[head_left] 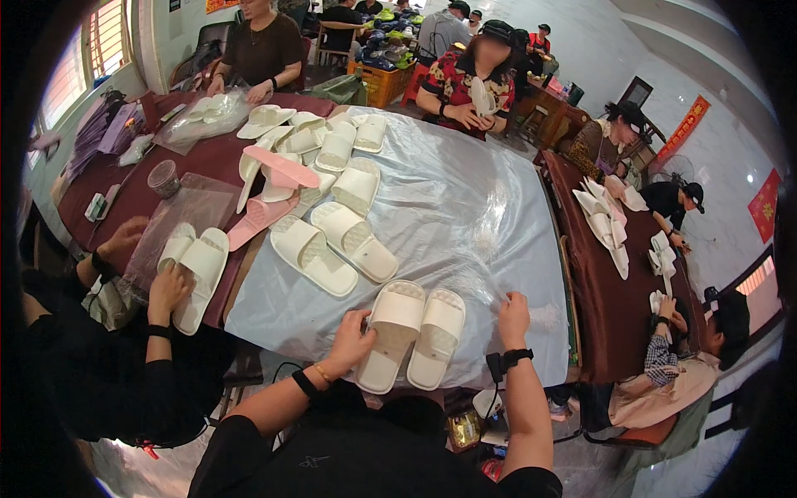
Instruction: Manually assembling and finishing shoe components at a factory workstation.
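Nearest me, the white slipper pair sits at the near edge of the sheet-covered surface, toes pointing away from the wearer, long axes running near to far with a slight rightward lean. The left grip, half curled, meets one slipper's side; its underside is hidden, so I can't tell whether it has hold. The right grip rests loosely open, empty. Beyond, pink slippers lie partly covered among other white slippers
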`<state>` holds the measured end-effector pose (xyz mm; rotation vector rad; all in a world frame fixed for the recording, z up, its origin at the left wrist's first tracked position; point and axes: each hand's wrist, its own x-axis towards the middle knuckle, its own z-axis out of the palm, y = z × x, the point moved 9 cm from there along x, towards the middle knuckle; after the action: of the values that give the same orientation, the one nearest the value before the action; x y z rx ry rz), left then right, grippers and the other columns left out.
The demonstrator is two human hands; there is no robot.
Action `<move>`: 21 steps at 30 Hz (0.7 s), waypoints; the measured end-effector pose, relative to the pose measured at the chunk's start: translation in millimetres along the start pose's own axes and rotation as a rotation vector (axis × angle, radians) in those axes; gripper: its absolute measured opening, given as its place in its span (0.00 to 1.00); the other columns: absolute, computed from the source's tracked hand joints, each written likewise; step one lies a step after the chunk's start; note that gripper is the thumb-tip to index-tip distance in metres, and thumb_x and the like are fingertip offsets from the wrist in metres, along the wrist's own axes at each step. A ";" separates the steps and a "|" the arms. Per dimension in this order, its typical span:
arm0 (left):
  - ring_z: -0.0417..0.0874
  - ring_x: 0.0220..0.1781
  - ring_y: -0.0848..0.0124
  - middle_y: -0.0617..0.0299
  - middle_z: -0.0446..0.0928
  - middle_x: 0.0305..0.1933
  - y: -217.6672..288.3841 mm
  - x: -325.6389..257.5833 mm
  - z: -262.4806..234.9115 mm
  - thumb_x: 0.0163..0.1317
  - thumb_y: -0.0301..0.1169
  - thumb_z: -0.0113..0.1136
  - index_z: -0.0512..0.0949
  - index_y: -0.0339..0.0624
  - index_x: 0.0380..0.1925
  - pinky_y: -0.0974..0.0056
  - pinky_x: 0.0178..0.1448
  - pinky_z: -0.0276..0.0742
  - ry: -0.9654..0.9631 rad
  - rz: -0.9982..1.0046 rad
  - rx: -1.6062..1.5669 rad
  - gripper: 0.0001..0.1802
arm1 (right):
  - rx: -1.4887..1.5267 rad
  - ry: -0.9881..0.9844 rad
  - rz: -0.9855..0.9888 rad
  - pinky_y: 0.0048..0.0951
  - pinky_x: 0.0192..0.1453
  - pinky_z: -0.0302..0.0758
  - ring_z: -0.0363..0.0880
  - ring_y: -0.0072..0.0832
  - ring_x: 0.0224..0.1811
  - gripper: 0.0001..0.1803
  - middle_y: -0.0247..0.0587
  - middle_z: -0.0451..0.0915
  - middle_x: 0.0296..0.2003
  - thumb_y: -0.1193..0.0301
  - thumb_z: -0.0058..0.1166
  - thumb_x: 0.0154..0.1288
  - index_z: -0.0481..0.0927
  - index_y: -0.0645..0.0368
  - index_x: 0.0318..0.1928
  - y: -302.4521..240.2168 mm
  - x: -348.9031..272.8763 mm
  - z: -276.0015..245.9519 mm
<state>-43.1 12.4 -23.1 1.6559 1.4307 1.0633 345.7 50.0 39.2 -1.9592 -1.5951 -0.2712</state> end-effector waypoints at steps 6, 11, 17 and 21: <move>0.74 0.43 0.57 0.49 0.71 0.43 0.8 -3.5 0.5 0.51 0.29 0.58 0.71 0.33 0.49 0.59 0.50 0.72 -0.015 -0.008 -0.007 0.23 | -0.156 -0.251 0.051 0.43 0.41 0.74 0.76 0.46 0.40 0.08 0.46 0.74 0.40 0.71 0.52 0.58 0.77 0.57 0.39 7.3 -8.0 22.2; 0.75 0.43 0.58 0.50 0.71 0.43 0.9 -2.7 -1.3 0.51 0.27 0.59 0.71 0.33 0.49 0.59 0.50 0.72 -0.006 0.003 -0.002 0.23 | -0.087 -0.057 0.035 0.42 0.41 0.75 0.77 0.45 0.40 0.09 0.45 0.74 0.38 0.71 0.53 0.58 0.76 0.56 0.40 -4.3 -0.4 4.3; 0.75 0.43 0.58 0.50 0.71 0.43 2.8 0.5 -0.2 0.51 0.26 0.59 0.71 0.34 0.49 0.59 0.49 0.73 -0.011 -0.003 0.007 0.23 | -0.124 -0.123 -0.014 0.42 0.40 0.75 0.77 0.45 0.37 0.10 0.44 0.75 0.36 0.72 0.53 0.58 0.75 0.55 0.41 5.4 0.8 15.0; 0.75 0.43 0.58 0.50 0.72 0.43 4.5 -0.3 -2.1 0.51 0.26 0.58 0.71 0.33 0.49 0.60 0.50 0.73 -0.004 0.016 0.006 0.23 | -0.037 -0.010 -0.046 0.42 0.39 0.74 0.76 0.46 0.36 0.08 0.44 0.75 0.35 0.72 0.53 0.58 0.74 0.56 0.39 -7.8 0.3 4.6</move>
<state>-43.2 11.4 -18.2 1.6754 1.4221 1.0641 337.5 53.7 38.0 -1.9564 -1.6538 -0.3111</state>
